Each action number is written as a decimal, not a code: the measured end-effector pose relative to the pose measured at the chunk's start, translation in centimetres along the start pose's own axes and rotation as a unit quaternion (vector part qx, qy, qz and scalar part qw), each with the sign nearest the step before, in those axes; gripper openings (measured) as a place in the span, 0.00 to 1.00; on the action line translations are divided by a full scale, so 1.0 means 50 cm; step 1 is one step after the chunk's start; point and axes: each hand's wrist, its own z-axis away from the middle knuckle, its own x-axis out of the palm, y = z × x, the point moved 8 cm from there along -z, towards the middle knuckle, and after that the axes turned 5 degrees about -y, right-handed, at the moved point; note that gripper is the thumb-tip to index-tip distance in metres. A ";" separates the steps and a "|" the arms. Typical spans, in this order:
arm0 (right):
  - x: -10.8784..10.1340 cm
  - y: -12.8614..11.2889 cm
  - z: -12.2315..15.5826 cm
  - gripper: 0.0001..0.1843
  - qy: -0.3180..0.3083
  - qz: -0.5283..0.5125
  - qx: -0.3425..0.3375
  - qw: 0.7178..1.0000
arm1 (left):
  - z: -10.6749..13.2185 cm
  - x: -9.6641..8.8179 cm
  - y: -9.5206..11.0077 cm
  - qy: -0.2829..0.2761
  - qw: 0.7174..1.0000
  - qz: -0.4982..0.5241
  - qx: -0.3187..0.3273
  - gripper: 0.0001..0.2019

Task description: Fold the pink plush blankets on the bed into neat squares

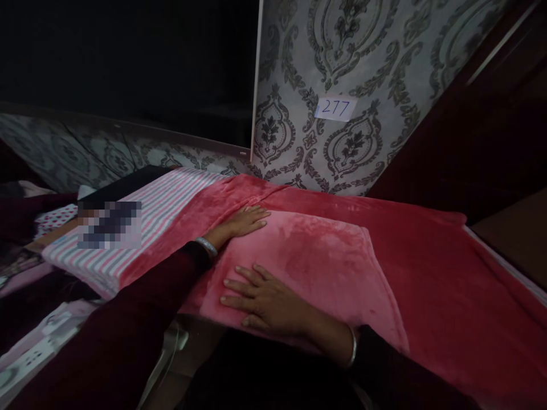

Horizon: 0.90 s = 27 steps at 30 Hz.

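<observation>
The fleece (325, 256) was plush cloth, its nap brushed to a soft sheen. At its left edge, the striped cloth (164, 193) looked matt and smoother. Both bracelets (207, 246) were shiny, silvery metal. Beyond the fleece's far edge, the label (335, 108) was matt paper, the screen (128, 62) smooth and dark.

Upper left, I note a dark screen (128, 62); upper right of centre, patterned wallpaper (294, 34) bearing a paper label (335, 108), "277"; lower left, a white socket strip (43, 348).
</observation>
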 end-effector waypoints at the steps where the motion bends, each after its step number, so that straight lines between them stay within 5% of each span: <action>1: 0.004 -0.004 0.002 0.30 0.000 -0.004 0.001 1.000 | -0.002 0.000 -0.004 0.000 1.000 0.004 -0.006 0.31; 11: 0.027 -0.064 0.041 0.31 -0.020 -0.071 0.015 0.997 | 0.034 -0.041 0.026 0.028 0.997 -0.011 -0.076 0.31; 16: -0.030 -0.041 0.029 0.32 0.033 -0.036 0.035 0.998 | 0.075 -0.070 0.085 0.036 0.999 0.005 0.008 0.30; 22: -0.023 0.025 -0.082 0.34 0.024 0.028 0.040 0.999 | 0.082 -0.034 0.078 -0.007 0.999 0.018 0.032 0.27; 27: 0.029 -0.003 -0.111 0.35 -0.013 0.031 -0.007 0.999 | 0.083 0.012 0.044 0.007 1.000 0.015 -0.001 0.29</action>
